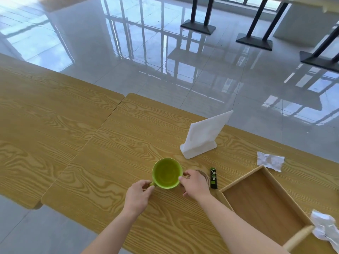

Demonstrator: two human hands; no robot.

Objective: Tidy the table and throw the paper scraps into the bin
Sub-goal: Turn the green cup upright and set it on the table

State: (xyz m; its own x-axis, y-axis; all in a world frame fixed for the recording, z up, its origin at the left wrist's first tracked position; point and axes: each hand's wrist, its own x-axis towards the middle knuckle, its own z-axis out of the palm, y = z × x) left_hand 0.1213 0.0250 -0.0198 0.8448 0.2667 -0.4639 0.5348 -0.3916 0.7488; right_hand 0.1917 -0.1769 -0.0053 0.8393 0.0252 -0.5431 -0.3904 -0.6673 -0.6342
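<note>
Two hands are working on the green mug close to you. Your left hand is gripping its handle with curled fingers, and your right hand is pinching the opposite rim between thumb and forefinger. I judge you are still tidying the mug, and the paper is not yet being touched.

The near scrap is lying crumpled at the near right corner of the wooden tray. A small green packet is lying between mug and tray. The far scrap is lying just beyond the tray.

The next move is asking you to free a hand and reach right. No bin is showing, so you will be searching for it.

Farther off, a folded white napkin is standing on the wood-grain table. Behind it, a shiny tiled floor is reflecting windows around black table legs.
</note>
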